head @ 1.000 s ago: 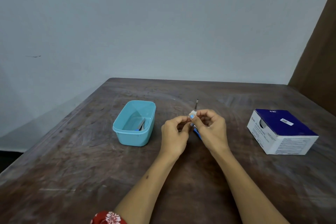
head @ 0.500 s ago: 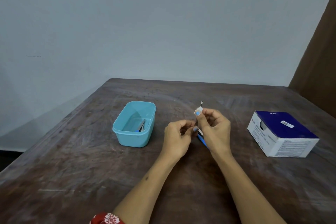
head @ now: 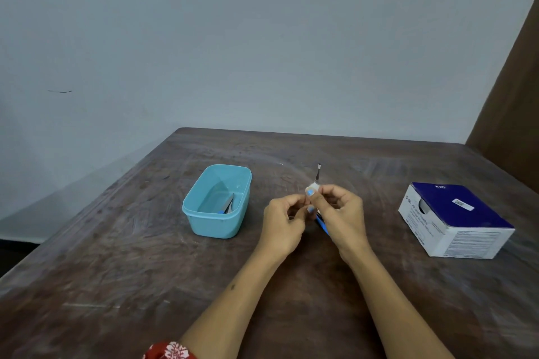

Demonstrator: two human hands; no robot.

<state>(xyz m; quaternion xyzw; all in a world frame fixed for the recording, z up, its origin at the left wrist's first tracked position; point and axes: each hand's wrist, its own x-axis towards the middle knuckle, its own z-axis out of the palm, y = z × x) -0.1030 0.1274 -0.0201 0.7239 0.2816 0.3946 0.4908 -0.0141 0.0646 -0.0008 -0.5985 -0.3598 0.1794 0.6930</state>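
Item: one slim metal tool with a blue handle. Its long axis is near upright and its tip points up and away. It is held above mid-worktop. The right hand pinches one white pad round the shaft, and the left hand pinches the shaft below. Also one teal tub and one box.

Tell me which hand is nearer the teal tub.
Left. The left hand is just right of the teal tub, apart from it; the right hand, pinching a white pad on a thin tool, lies beyond the left hand, farther away.
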